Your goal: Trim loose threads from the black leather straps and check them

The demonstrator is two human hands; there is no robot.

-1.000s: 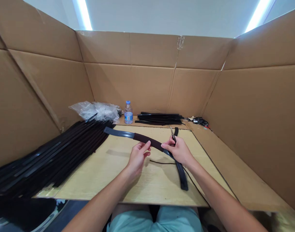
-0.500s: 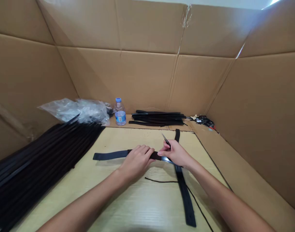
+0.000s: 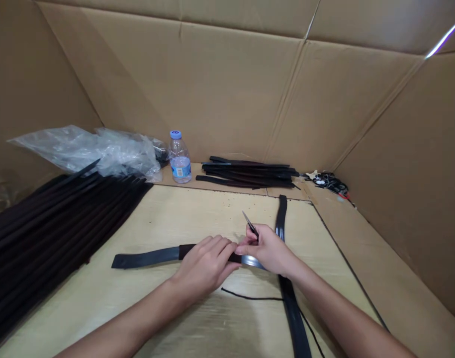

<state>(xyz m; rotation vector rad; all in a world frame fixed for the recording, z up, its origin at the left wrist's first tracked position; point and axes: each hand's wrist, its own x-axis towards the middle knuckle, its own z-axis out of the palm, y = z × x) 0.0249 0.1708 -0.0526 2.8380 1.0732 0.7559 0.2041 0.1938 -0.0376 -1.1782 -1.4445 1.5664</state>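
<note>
The strap point(image 3: 147, 258) lies flat on the table point(image 3: 182, 219), its middle under both hands. The left hand point(image 3: 207, 266) presses it down, fingers stretched out; the right hand point(image 3: 268, 248) has its fingers clenched on a small knife point(image 3: 248, 224), tip up. It is best to pin the strap taut, with the blade clear of the left fingertips. Whether it joins the second strap point(image 3: 282, 214) beneath the hands is hidden.

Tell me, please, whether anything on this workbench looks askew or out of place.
Nothing spilled or damaged. A lone strip runs crosswise to the flat strip that the left hand rests on, meeting it beneath the right hand, which grips a pointed tool. A thin black thread lies loose on the board.
</note>
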